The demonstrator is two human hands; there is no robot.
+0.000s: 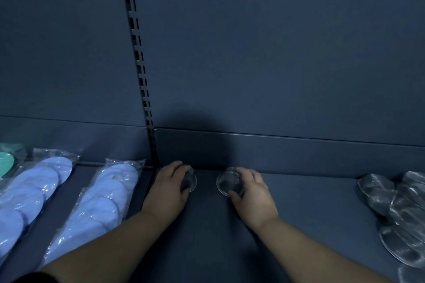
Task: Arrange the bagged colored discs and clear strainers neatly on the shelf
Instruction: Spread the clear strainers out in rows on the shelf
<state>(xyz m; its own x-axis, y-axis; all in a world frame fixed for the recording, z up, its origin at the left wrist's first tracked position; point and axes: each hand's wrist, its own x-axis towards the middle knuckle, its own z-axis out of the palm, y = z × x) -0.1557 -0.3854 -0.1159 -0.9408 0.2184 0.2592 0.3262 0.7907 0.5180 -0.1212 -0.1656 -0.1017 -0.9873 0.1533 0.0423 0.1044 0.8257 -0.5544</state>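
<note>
My left hand (169,187) rests on the dark shelf (207,236) near the back wall, fingers curled over a small clear strainer (191,182) that shows at its right side. My right hand (253,193) grips a second clear strainer (227,183) from the right, a short gap away from the first. Two clear bags of blue discs lie on the shelf to the left: one (96,207) beside my left forearm, another (32,193) further left. A bag with a green disc (5,163) sits at the far left edge.
A loose pile of clear strainers (400,213) lies at the right end of the shelf. A slotted upright (140,64) divides the back panel; its foot is just left of my left hand. The shelf's back lip (287,154) runs behind both hands.
</note>
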